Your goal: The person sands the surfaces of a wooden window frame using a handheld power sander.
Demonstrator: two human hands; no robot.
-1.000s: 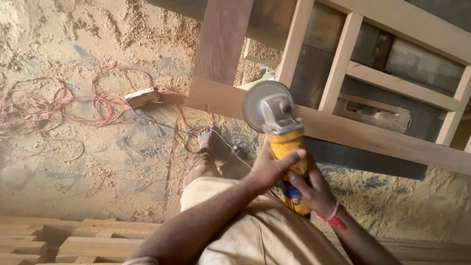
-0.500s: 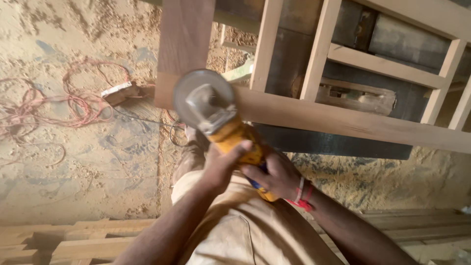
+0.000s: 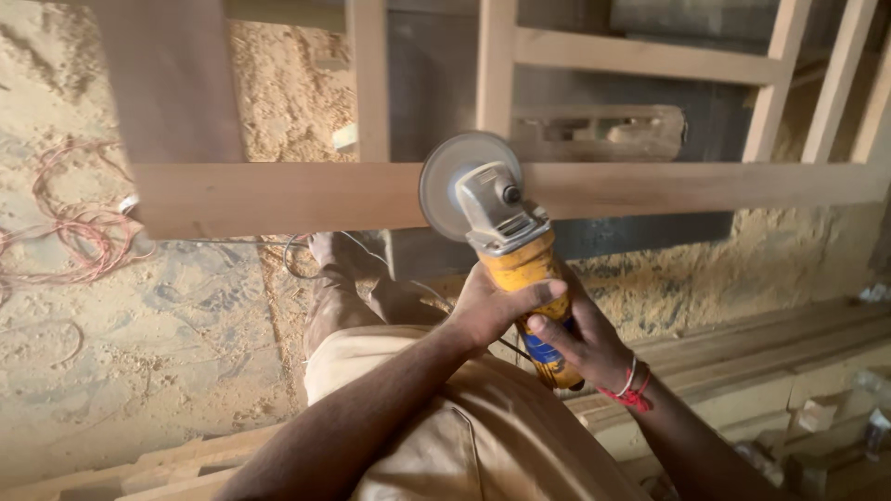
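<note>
- The left hand (image 3: 487,311) is wrapping around the upper part of the yellow-bodied angle grinder with a grey metal head (image 3: 510,250), fingers curled over the top of its barrel and closed firmly on it.
- The right hand (image 3: 580,348), with a red thread bracelet (image 3: 631,390) at the wrist, is cupping the lower, blue-marked end of the same grinder, fingers folded up around it from beneath.
- The person's beige trousers (image 3: 464,427) are filling the near foreground, and a bare foot (image 3: 325,250) is standing on the sawdust-covered floor (image 3: 167,325).
- The grinder's round grey sanding disc (image 3: 455,181) is sitting against the long horizontal rail of the pale wooden frame (image 3: 278,195), roughly at the middle of that rail; whether it is truly touching or just in front I cannot tell.
- Judging by this, the step in hand is sanding the face of the rail, and the next move is calling for a steady two-handed sweep along the wood, keeping the disc flat and the cable clear.
- A thin dark cable (image 3: 306,250) is trailing by the foot, and a tangled pinkish-red cord (image 3: 65,250) is lying farther left.
- Stacked timber planks (image 3: 789,343) are resting at the right.
</note>
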